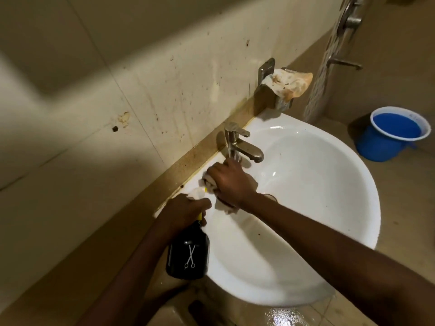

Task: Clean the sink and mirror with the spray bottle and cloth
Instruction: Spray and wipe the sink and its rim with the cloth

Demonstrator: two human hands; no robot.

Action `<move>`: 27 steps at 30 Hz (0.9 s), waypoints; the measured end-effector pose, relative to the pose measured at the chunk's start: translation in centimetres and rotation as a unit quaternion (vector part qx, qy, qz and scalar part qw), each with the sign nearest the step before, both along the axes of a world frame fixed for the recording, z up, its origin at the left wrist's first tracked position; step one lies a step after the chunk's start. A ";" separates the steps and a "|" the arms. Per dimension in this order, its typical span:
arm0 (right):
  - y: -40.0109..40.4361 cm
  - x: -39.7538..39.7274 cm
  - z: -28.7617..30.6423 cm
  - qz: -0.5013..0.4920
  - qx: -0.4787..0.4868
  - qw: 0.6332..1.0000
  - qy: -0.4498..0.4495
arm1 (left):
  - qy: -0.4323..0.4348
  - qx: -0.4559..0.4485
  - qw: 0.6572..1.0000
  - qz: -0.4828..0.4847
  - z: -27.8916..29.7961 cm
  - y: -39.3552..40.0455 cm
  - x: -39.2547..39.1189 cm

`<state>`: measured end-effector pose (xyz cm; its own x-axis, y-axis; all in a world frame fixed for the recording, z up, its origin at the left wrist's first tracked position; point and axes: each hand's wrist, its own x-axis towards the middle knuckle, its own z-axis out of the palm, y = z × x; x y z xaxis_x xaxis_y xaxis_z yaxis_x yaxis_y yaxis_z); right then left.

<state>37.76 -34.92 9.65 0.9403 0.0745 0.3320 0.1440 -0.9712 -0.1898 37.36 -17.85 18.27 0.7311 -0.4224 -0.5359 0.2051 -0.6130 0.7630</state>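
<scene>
Stained wall tiles back one white sink (329, 208). Right hand (229, 181) clenches one pale cloth (224, 207) against the sink's rear rim, just beside the base of the single steel tap (237, 143). Left hand (184, 211) grasps the neck of one black spray bottle (188, 255) at the sink's left edge. Judgement: wiping the rim. Work the cloth tight around the tap base, pressing firmly, and fold to a fresh face. One blue bucket (390, 135) on the floor. Mirror not in view.
</scene>
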 end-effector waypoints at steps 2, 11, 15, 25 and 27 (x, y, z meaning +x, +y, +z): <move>-1.3 0.1 -0.4 0.076 0.028 0.996 0.025 | 0.036 0.001 0.999 -0.012 -0.3 -0.3 -0.7; -2.3 0.1 0.7 0.207 -0.056 0.975 0.055 | 0.156 -0.112 0.970 0.147 -1.3 -1.8 -4.9; -2.9 -1.1 -1.6 0.236 -0.093 0.967 0.021 | 0.176 -0.097 0.969 0.143 -0.9 -1.4 -6.6; 0.1 -0.8 0.3 0.437 -0.134 0.889 -0.015 | 0.198 -0.060 0.923 0.325 -2.4 -2.9 -11.3; 0.1 -0.4 0.2 0.452 -0.116 0.885 -0.006 | 0.201 -0.080 0.911 0.350 -2.3 -3.6 -12.6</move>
